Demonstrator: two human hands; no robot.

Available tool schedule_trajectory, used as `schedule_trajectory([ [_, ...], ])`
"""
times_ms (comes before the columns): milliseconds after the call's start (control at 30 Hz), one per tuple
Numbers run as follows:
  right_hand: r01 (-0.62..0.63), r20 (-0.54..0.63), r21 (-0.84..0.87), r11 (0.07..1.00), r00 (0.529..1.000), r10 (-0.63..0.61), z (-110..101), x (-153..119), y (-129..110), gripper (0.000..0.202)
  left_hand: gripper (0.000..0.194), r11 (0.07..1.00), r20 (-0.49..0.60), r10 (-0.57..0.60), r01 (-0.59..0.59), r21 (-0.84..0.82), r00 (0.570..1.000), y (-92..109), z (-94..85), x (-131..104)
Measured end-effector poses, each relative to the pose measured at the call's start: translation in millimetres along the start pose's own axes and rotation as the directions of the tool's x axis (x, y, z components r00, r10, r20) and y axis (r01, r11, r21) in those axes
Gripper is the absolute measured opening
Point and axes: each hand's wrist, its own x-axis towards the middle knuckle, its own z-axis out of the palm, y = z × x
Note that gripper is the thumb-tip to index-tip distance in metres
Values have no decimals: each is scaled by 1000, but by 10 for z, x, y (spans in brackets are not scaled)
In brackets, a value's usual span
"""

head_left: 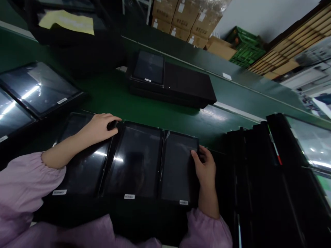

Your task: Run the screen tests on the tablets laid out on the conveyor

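Observation:
Three black tablets lie side by side in front of me, each with a white barcode label at its near edge. My left hand (pixel 103 126) is over the top right corner of the left tablet (pixel 85 168), thumb and fingers curved around that corner. Between my hands lies the middle tablet (pixel 136 158), untouched. My right hand (pixel 205 165) grips the right tablet (pixel 178 168) at its upper right edge, thumb on the screen side and fingers curled behind the edge. The tablets' undersides are hidden.
Beyond the row, another tablet (pixel 149 67) rests on a long black box (pixel 190 81). More tablets (pixel 41 86) lie at left. Dark stacked items (pixel 261 172) stand at right, near a lit screen (pixel 310 137). Cardboard cartons (pixel 186 19) and green crates (pixel 244 46) are farther back.

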Motion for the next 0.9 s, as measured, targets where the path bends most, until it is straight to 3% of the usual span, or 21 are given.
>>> schedule_trajectory([
  [200,59,-17,-52,997,998,-60,-31,35,4,63,55,999,-15,-39,39,-19,999,50,0,26],
  [300,143,-63,-101,985,987,-150,-49,-56,-129,65,56,998,3,-66,66,-15,998,110,-15,42],
  [400,381,-66,-227,896,912,-404,-4,-323,-395,49,55,994,23,-91,92,-62,996,153,-33,75],
  [500,604,147,-251,757,796,-586,172,-644,-662,27,52,975,55,-127,135,-179,990,158,-41,143],
  [567,642,263,-234,731,765,-588,333,-785,-770,28,53,975,86,-116,130,-179,990,151,-36,200],
  [733,549,324,-251,797,824,-465,587,-791,-840,41,57,988,128,-79,95,-124,989,102,-35,277],
  [900,486,380,-186,854,837,-393,661,-623,-896,47,52,986,140,-34,56,-158,990,-8,-39,238],
])
